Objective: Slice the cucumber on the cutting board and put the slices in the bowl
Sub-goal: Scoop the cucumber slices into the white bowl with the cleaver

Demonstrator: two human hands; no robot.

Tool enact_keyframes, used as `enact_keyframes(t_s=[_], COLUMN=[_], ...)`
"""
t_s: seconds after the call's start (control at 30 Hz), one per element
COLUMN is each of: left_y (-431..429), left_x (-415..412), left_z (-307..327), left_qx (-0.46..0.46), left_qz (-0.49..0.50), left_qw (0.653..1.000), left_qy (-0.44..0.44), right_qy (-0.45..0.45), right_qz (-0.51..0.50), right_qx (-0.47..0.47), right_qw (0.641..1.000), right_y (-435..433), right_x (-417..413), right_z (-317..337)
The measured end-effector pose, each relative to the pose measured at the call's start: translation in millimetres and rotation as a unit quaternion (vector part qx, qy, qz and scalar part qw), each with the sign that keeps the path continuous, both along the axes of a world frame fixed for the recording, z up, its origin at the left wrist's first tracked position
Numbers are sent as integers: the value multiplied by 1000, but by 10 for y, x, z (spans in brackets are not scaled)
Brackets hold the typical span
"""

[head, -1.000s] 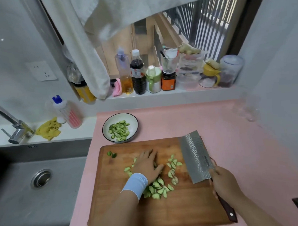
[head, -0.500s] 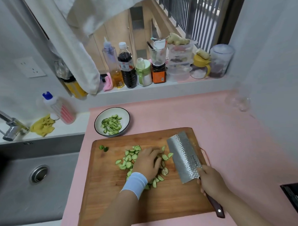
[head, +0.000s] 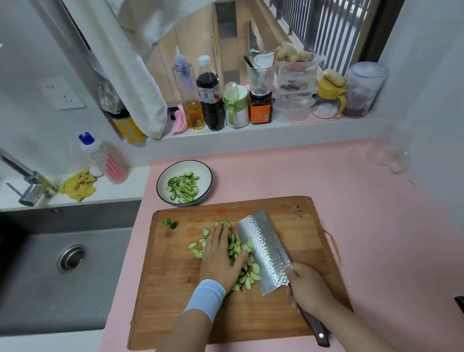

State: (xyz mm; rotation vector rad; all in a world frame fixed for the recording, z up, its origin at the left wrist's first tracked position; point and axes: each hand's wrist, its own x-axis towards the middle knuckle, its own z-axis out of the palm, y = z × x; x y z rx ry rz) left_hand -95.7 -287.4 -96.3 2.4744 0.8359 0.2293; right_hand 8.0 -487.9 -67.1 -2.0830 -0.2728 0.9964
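The left hand (head: 221,258) lies palm down, its fingers straight and unclenched, pressing on a heap of pale green cucumber slices (head: 252,272) in the middle of the brown wooden cutting board (head: 177,298). The right hand (head: 309,288) grips the hammered steel cleaver (head: 266,251), whose blade touches the heap's right side. More slices fill the white dark-rimmed bowl (head: 162,179) beyond.

Counted on inspection: one cutting board (head: 177,298), one bowl (head: 203,174), one cleaver (head: 266,251), one left hand (head: 221,258), one right hand (head: 309,289), one sink (head: 44,277).
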Motion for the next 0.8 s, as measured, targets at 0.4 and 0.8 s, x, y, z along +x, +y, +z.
enact_keyframes(t_s=[0.4,0.8], left_y=[-16,363], left_x=[24,295], left_z=[-14,306], left_qx=[-26,-13], left_qz=[-4,-30], left_qw=[999,997], left_qy=[-36,-71], right_qy=[92,95], right_qz=[3,-39], right_qx=[42,103], right_qw=[995,989], right_y=[533,822], right_x=[-432,-271], right_z=[-41,347])
